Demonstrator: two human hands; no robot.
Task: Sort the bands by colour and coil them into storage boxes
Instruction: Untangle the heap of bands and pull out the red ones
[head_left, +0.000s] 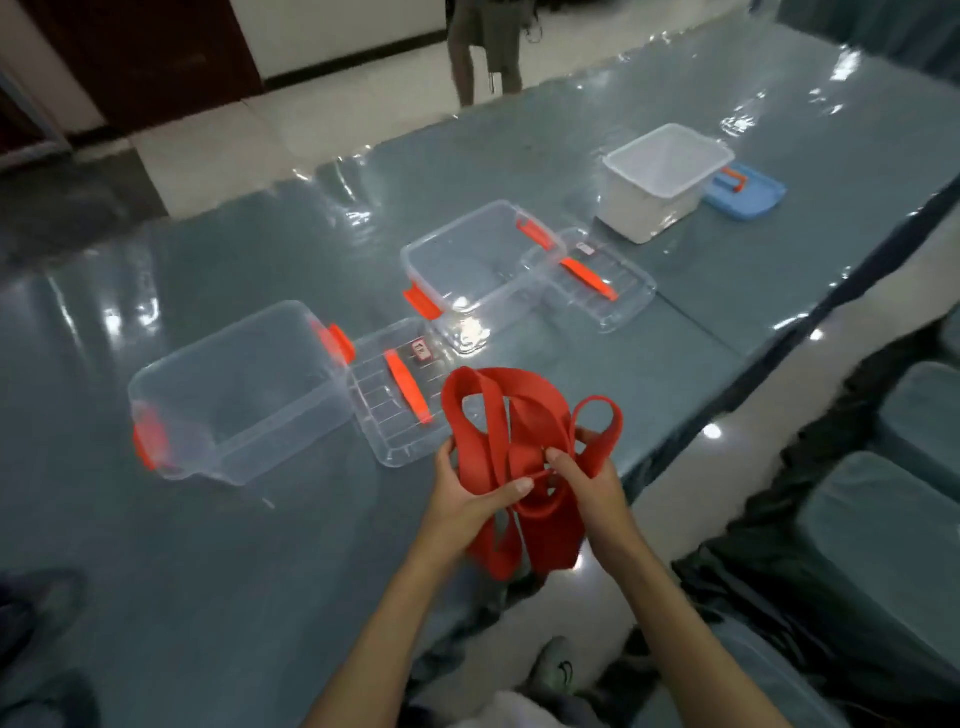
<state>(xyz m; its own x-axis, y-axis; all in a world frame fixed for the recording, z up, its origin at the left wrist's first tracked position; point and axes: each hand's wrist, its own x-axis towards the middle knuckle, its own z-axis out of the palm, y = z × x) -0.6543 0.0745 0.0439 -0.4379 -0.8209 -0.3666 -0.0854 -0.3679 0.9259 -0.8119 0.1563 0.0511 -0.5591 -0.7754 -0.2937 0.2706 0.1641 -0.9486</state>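
Note:
A bundle of red bands (498, 415) hangs in loops above the table's near edge. My left hand (467, 499) grips the bundle from the left, thumb across the strips. My right hand (587, 478) pinches a thin strand and holds a side loop on the right. Three open boxes stand in a row on the table: a clear box with orange clips (208, 431) nearest left, a second clear box (431, 260) in the middle, and a white box (628, 208) at the far right. Nothing lies inside any of them.
Clear lids with orange handles lie right of each clear box, one lid (384, 441) close to my left hand and another lid (623, 306) further off. A blue lid (753, 200) lies behind the white box. A person's legs (483, 57) stand beyond the glossy grey table (208, 571). Padded seats (883, 545) sit at right.

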